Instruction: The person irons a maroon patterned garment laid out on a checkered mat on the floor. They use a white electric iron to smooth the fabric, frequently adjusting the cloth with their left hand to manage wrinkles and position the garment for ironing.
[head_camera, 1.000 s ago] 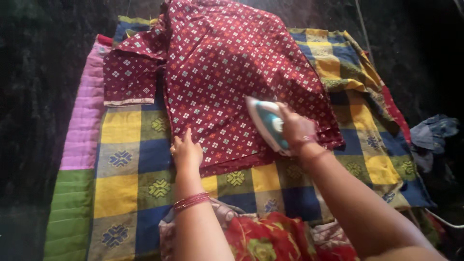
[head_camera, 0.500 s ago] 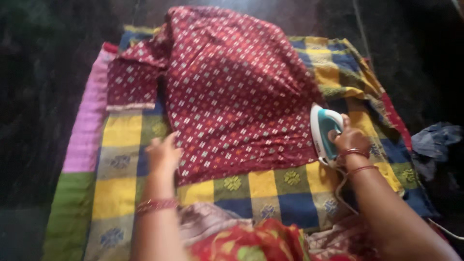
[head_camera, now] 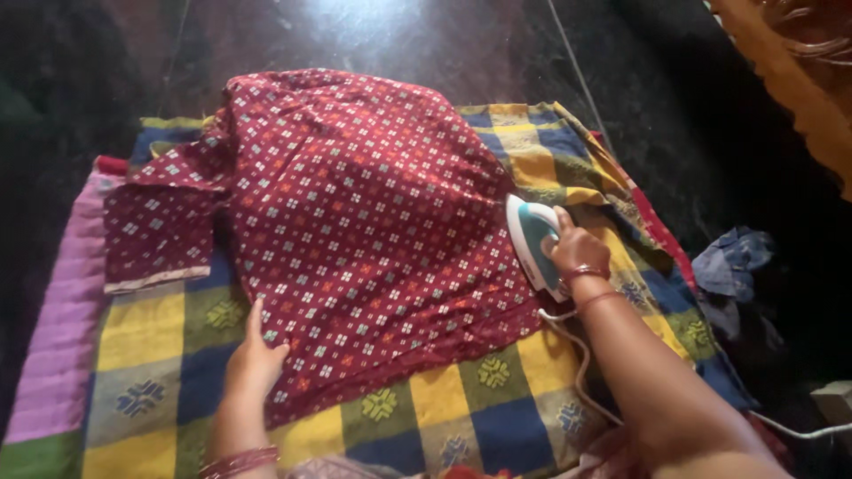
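A maroon garment point(head_camera: 355, 222) with a small white and orange print lies spread on a checked blanket point(head_camera: 497, 417) of yellow, blue and green squares. My left hand point(head_camera: 253, 355) rests flat on the garment's near left edge, fingers apart. My right hand point(head_camera: 575, 250) grips the handle of a teal and white electric iron point(head_camera: 531, 241), which stands tilted at the garment's right edge. A white cord point(head_camera: 577, 364) runs from the iron along my right forearm.
The blanket has a pink strip point(head_camera: 62, 319) on its left side and lies on a dark floor point(head_camera: 399, 35). A crumpled blue cloth point(head_camera: 732, 266) lies on the floor to the right. An orange object point(head_camera: 799, 80) shows at the top right corner.
The iron moved from the garment's lower middle to its right edge. My left hand slid left and nearer along the hem. The view shifted, so the blanket sits lower.
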